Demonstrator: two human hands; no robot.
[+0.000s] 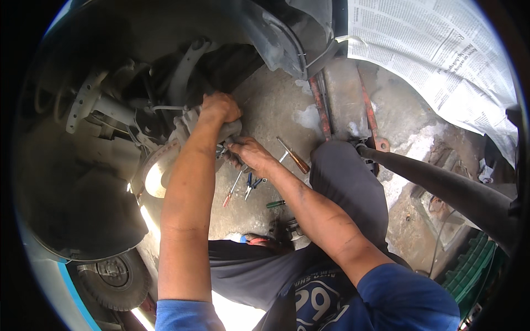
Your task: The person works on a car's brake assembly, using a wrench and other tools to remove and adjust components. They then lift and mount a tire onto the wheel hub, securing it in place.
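Note:
My left hand (221, 107) is closed over the top of a grey brake caliper (179, 129) at the car's hub, above a shiny brake disc (154, 179). Just below it, my right hand (251, 153) is closed on something small and dark at the caliper's lower side, too hidden to name. On the concrete beneath my hands lie a red-handled screwdriver (227, 197), blue-handled pliers (249, 186), an orange-handled screwdriver (300, 163) and a green-handled tool (276, 203).
A strut (110, 107) and dark wheel arch surround the hub. Red metal bars (323, 110) and a long black bar (441, 182) are at the right, below newspaper sheets (419, 49) at upper right. A wheel (113, 276) lies lower left, a green crate (469, 265) lower right.

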